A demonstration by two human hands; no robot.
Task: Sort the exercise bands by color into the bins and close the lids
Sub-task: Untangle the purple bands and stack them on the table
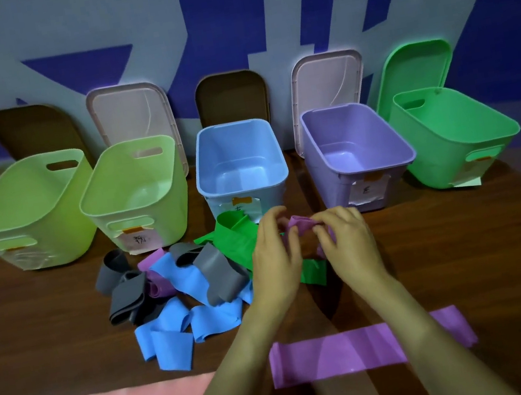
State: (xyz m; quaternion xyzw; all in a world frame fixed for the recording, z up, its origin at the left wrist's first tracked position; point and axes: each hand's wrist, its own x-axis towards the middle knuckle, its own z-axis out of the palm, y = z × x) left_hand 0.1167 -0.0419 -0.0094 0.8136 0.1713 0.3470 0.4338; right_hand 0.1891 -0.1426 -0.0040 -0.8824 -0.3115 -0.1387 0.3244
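The left hand and right hand pinch a crumpled purple band in curled fingers above the tabletop. The purple bin stands just beyond the fingers, and the band pile lies to their left.

Perhaps a studio: painted wall, wooden table.

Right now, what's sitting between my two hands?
A crumpled purple band, pinched by both the left hand and the right hand, shown in the head view.
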